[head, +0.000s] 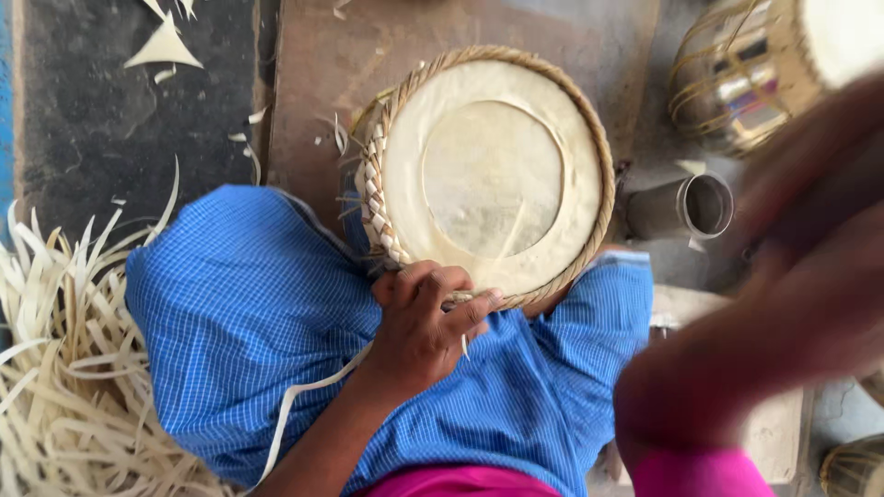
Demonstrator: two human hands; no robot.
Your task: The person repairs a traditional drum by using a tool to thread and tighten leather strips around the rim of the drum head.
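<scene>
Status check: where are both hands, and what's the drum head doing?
Left hand gripping braided rim of drum head. Right hand raised, blurred, grip unclear. Drum braced between knees; metal cup alongside.

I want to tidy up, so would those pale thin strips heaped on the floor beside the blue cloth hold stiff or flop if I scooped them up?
The pale thin strips curl and arch loosely, so they likely flop and spring apart. They look light, probably snagging together.
</scene>
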